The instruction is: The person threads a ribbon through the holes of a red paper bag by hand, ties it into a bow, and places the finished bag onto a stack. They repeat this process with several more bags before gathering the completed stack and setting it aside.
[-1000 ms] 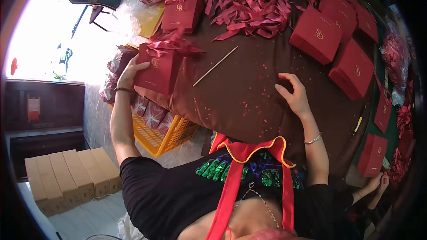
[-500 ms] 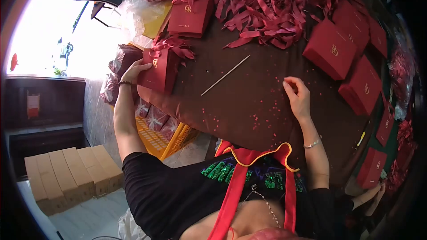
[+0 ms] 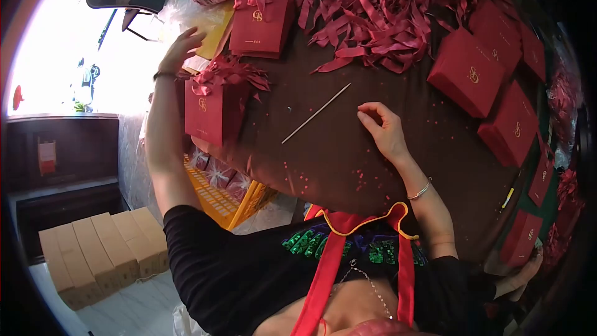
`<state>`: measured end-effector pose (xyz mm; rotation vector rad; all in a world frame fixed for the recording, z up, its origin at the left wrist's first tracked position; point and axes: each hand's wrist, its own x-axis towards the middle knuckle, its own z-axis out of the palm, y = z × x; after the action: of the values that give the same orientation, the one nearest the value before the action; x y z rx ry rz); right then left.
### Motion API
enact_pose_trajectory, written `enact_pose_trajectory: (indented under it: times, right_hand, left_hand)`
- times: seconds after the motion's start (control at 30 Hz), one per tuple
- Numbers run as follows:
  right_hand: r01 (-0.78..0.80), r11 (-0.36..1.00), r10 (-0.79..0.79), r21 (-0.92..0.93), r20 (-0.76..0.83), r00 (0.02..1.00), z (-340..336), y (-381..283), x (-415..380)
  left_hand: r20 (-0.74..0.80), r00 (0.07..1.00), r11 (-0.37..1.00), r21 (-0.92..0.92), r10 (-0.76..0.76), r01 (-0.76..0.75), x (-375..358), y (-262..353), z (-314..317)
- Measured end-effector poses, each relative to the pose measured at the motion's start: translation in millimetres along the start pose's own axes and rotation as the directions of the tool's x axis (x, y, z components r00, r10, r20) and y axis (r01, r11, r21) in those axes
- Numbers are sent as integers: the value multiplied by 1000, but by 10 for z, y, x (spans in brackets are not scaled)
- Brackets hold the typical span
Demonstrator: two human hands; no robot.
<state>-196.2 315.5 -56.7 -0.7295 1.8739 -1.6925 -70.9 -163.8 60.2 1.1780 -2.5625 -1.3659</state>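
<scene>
My left hand (image 3: 181,51) is raised at the table's left side, its fingers apart and holding nothing I can see. It is beside a yellow sheet-like thing (image 3: 214,34) and clear plastic wrap (image 3: 180,12). Just below it stands a red paper gift bag (image 3: 204,115) with a gold logo and ribbons bunched at its top. My right hand (image 3: 387,134) hovers over the brown tablecloth, fingers curled in and thumb close to the forefinger, with nothing visible in it. A thin pale stick (image 3: 316,114) lies on the cloth to its left.
Another red bag (image 3: 261,28) stands farther back, near a heap of red ribbons (image 3: 379,18). Several red bags (image 3: 469,74) lie at the right. A yellow crate (image 3: 214,199) with wrapped packs is below the left edge. Another person's hand (image 3: 528,270) shows at lower right.
My left hand has let go of the nearer red gift bag and moved up and away toward the yellow thing. My right hand has shifted left, toward the stick.
</scene>
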Motion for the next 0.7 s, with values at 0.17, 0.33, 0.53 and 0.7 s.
enact_pose_trajectory:
  times: [0.17,0.33,0.53,0.7]
  right_hand:
    - [55,997,-53,-49,29,998,-43,66,-42]
    - [56,998,-55,-15,52,997,-82,125,-38]
    - [141,988,-138,-70,50,989,-69,103,-57]
    - [81,996,-80,-24,60,995,-56,105,-25]
  left_hand:
    - [27,970,929,295,-243,225,390,635,841]
    - [79,996,987,157,-52,40,1129,80,1004]
    - [318,919,910,-264,-232,321,695,586,1144]
    - [244,928,819,-443,-281,365,560,675,1088]
